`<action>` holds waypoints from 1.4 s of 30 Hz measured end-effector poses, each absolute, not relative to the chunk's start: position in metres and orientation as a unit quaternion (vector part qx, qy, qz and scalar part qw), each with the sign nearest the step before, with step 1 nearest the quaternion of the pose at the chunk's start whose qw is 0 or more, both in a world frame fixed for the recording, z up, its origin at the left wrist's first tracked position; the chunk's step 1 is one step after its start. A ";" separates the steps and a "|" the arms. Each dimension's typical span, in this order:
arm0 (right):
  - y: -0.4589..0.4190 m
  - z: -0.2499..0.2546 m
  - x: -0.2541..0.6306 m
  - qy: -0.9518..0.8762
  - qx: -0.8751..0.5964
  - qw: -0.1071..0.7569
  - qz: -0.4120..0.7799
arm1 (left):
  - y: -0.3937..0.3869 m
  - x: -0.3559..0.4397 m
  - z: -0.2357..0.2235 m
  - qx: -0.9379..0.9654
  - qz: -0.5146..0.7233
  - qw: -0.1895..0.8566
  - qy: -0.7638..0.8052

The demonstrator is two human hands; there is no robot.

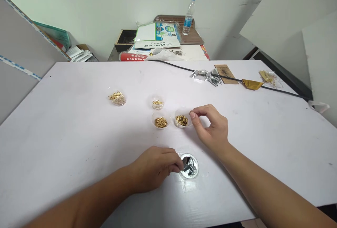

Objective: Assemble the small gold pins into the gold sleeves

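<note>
A pale wall [105, 3] rises behind our white desk [79, 122]. Our left hand [158, 168] bends over the shiny round disc [190, 168] near the front, fingers bunched at its edge; whether they pinch anything, we cannot tell. Our right hand [214, 126], beside a clear cup [182, 110], pinches what looks like a tiny brass pin [190, 111], which calls for a light grip

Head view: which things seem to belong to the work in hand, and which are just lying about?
Likely in use:
shiny round disc, at left hand
cup of gold-coloured pieces, at right hand
cup beside it
small cup
far-left cup

Likely just lying about:
water bottle
black cable
brown card
</note>
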State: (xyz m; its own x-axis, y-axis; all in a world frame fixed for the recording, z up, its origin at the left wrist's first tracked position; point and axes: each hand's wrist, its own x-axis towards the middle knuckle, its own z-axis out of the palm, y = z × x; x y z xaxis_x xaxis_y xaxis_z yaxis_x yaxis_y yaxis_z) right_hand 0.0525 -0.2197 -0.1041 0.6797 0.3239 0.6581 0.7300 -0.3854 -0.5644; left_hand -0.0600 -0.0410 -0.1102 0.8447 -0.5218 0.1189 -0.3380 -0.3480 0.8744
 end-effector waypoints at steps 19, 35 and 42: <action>-0.231 -0.093 0.024 -0.358 -0.742 0.555 -0.119 | -0.038 -0.061 -0.114 0.786 -0.125 0.586 -0.155; -0.224 -0.108 0.007 -0.289 -0.694 0.639 0.164 | -0.036 -0.053 -0.108 0.643 -0.209 0.736 0.031; -0.224 -0.108 0.008 -0.254 -0.715 0.624 0.185 | -0.036 -0.053 -0.109 0.644 -0.190 0.740 0.031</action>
